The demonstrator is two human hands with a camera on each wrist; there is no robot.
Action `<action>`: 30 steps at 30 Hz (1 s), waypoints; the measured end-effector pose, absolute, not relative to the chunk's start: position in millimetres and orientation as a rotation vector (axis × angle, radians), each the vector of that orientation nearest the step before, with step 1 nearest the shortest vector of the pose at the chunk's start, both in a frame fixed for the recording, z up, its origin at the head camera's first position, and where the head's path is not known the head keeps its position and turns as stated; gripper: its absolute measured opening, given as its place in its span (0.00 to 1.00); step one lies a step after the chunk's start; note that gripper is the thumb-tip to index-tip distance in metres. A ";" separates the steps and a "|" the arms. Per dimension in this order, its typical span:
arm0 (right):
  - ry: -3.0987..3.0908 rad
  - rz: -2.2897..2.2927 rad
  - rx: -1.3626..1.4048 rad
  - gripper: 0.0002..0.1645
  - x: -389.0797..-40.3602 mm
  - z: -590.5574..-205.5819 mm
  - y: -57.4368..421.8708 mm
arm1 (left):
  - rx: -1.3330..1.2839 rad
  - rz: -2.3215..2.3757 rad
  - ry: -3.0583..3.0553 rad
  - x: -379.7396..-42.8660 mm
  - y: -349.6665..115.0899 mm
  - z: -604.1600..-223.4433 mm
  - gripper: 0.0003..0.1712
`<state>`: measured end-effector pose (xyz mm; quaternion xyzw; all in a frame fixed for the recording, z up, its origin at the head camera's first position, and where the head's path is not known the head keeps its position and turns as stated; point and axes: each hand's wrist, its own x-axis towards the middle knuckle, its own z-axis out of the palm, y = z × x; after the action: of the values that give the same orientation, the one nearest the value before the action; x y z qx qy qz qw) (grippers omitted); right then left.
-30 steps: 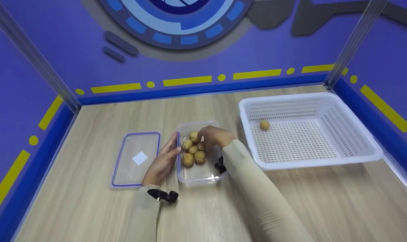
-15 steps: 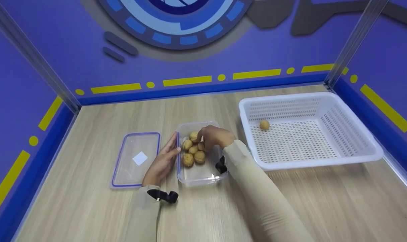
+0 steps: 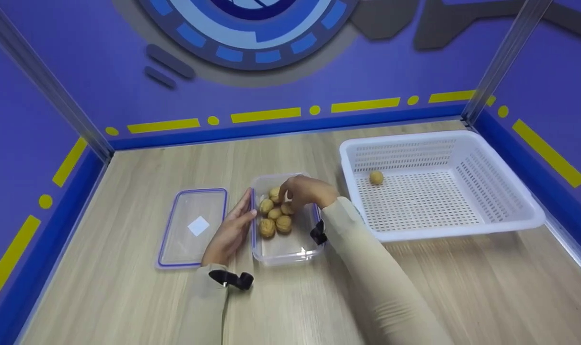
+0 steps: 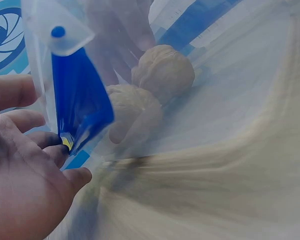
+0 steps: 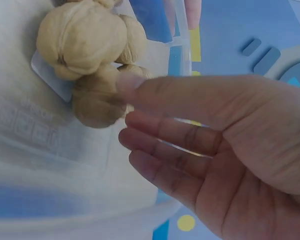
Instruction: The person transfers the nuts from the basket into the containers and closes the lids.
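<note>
A clear plastic food box (image 3: 282,247) holds several walnuts (image 3: 267,228), clustered toward its left and far side. My left hand (image 3: 227,237) rests along the box's left wall, its thumb near the rim. In the left wrist view its fingers lie by the hanging blue-edged clip flap (image 4: 82,100). Inside the box, my right hand (image 3: 310,190) hovers low over the walnuts. The right wrist view has its thumb tip over a shaded walnut (image 5: 97,102); whether they touch I cannot tell. Its other visible fingers are loosely bent with nothing in them; the index finger is hidden.
The box's lid (image 3: 182,242), blue-edged with a white label, lies flat left of the left hand. A white perforated basket (image 3: 463,230) stands at the right with a single walnut (image 3: 376,178) in it. Blue panels (image 3: 290,96) enclose the wooden table.
My right hand has shifted slightly to the right over the walnuts. The left hand, box, walnuts and basket keep their places; the head view has shifted a little.
</note>
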<state>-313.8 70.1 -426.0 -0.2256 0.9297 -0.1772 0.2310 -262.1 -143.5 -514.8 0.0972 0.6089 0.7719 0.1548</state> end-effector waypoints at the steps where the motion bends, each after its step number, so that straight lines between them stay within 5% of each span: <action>1: 2.550 -0.494 -0.620 0.25 -314.2 -425.5 70.3 | 0.280 2.213 1.745 -262.0 -143.9 -515.0 0.40; 30: 2.656 -0.629 -0.879 0.27 -318.5 -388.9 111.6 | 0.283 2.225 1.727 -262.2 -143.0 -516.2 0.40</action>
<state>-318.5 111.6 -388.9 -0.3035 0.9176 -0.2173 0.1368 -262.2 -143.0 -516.2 0.0987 0.6027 0.7766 0.1546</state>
